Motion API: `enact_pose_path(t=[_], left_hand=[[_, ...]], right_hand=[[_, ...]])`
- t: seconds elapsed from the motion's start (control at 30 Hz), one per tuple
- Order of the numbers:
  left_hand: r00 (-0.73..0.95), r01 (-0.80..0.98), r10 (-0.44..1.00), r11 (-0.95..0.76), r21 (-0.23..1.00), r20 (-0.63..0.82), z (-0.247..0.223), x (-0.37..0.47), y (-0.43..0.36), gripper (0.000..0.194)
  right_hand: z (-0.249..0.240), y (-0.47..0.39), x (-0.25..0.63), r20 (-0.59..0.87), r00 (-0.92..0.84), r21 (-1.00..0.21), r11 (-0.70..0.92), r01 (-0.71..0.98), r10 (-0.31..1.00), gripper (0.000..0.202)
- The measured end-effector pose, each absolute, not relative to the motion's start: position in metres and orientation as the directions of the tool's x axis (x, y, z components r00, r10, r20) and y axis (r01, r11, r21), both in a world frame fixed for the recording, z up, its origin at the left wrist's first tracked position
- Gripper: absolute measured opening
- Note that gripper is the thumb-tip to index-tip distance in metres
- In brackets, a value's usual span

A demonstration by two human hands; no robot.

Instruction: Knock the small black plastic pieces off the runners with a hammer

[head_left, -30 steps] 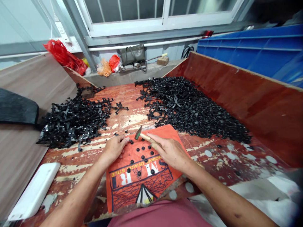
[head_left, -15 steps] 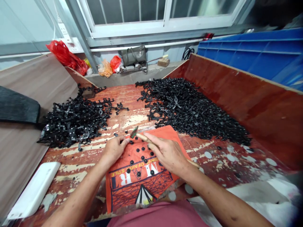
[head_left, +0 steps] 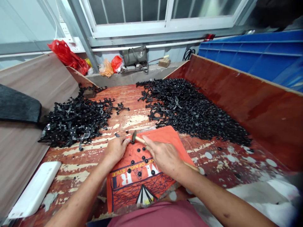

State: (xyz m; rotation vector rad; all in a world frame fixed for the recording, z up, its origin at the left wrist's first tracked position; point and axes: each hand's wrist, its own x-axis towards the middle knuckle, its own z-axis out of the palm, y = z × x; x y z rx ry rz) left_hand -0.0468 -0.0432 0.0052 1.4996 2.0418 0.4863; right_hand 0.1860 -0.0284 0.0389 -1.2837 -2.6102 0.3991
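Observation:
My right hand [head_left: 165, 154] is wrapped round the wooden handle of a small hammer [head_left: 139, 138]. The hammer's dark head is down at the upper left edge of an orange printed cloth [head_left: 123, 197], right by a small round black part [head_left: 132, 142]. Beside that head, my left hand [head_left: 117, 147] is closed, thumb and forefinger together; what they pinch, if anything, is too small to make out. Several more round black parts [head_left: 139, 173] lie scattered over the cloth. Behind my right wrist the end of the hammer's handle sticks out.
Black branched plastic pieces form a heap [head_left: 75, 121] on the left and a larger heap [head_left: 189, 107] on the right. A white plastic case [head_left: 35, 189] lies at the lower left. Wooden boards [head_left: 236, 104] wall the worn red table; a blue crate [head_left: 251, 56] stands beyond.
The hammer head has tipped from a slant above the cloth to upright beside my left fingertips. My right hand has shifted slightly left and down; my left hand has barely moved.

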Motion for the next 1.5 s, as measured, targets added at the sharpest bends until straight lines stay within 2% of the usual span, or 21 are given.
enact_pose_path(t=[0.07,0.2,0.33,0.47,0.57,0.63,0.7,0.77,0.8,0.87,0.93,1.1,1.27,1.33,1.43,1.5], left_hand=[[-0.217,0.753,0.951,0.306,0.583,-0.219,0.007,-0.046,-0.044,0.032],[-0.218,0.747,0.950,0.311,0.587,-0.225,0.008,-0.045,-0.043,0.029],[-0.220,0.706,0.944,0.328,0.627,-0.245,0.007,-0.046,-0.042,0.026],[-0.228,0.620,0.935,0.355,0.700,-0.272,0.000,-0.049,-0.040,0.024],[-0.228,0.523,0.921,0.389,0.759,-0.316,0.000,-0.051,-0.043,0.028],[-0.226,0.369,0.910,0.410,0.834,-0.348,0.009,-0.051,-0.047,0.026],[-0.195,0.041,0.901,0.403,0.914,-0.388,0.023,-0.049,-0.052,0.016],[-0.131,-0.309,0.904,0.353,0.883,-0.407,0.040,-0.042,-0.056,0.015],[-0.101,-0.422,0.909,0.329,0.845,-0.404,0.047,-0.036,-0.057,0.017],[-0.083,-0.520,0.922,0.283,0.806,-0.378,0.058,-0.023,-0.059,0.017],[-0.130,-0.580,0.916,0.240,0.778,-0.379,0.063,-0.011,-0.060,0.016],[-0.205,-0.605,0.882,0.227,0.763,-0.425,0.060,-0.002,-0.066,0.016],[-0.084,-0.539,0.950,0.211,0.815,-0.301,0.053,-0.003,-0.074,0.028],[-0.048,-0.505,0.960,0.214,0.836,-0.275,0.053,-0.002,-0.077,0.033],[-0.058,-0.373,0.945,0.279,0.885,-0.322,0.058,-0.010,-0.081,0.052],[-0.112,-0.165,0.922,0.351,0.922,-0.371,0.062,-0.024,-0.085,0.064]], right_hand=[[0.037,-0.027,0.186,0.044,-0.623,-0.310,0.604,0.734,0.781,0.050],[0.038,-0.025,0.188,0.161,-0.581,-0.378,0.594,0.710,0.797,0.050],[0.035,-0.024,0.187,0.036,-0.621,-0.295,0.602,0.742,0.783,0.052],[0.032,-0.025,0.183,0.092,-0.602,-0.318,0.596,0.737,0.793,0.051],[0.032,-0.023,0.182,0.025,-0.611,-0.290,0.591,0.753,0.791,0.050],[0.034,-0.018,0.183,0.045,-0.587,-0.346,0.564,0.750,0.808,0.047],[0.037,-0.014,0.184,0.132,-0.520,-0.489,0.511,0.707,0.844,0.041],[0.043,-0.012,0.182,0.187,-0.451,-0.657,0.452,0.603,0.873,0.030],[0.046,-0.012,0.180,0.187,-0.443,-0.732,0.425,0.533,0.877,0.023],[0.051,-0.016,0.174,0.169,-0.472,-0.832,0.382,0.403,0.865,0.013],[0.053,-0.021,0.166,0.156,-0.510,-0.869,0.362,0.336,0.846,0.011],[0.045,-0.025,0.153,0.104,-0.534,-0.897,0.311,0.313,0.839,0.012],[0.036,-0.025,0.145,0.019,-0.547,-0.974,0.139,0.178,0.837,0.015],[0.039,-0.024,0.143,0.025,-0.556,-0.980,0.130,0.150,0.831,0.014],[0.045,-0.020,0.147,0.055,-0.541,-0.967,0.179,0.180,0.840,0.014],[0.049,-0.015,0.152,0.041,-0.520,-0.962,0.174,0.209,0.853,0.013]])
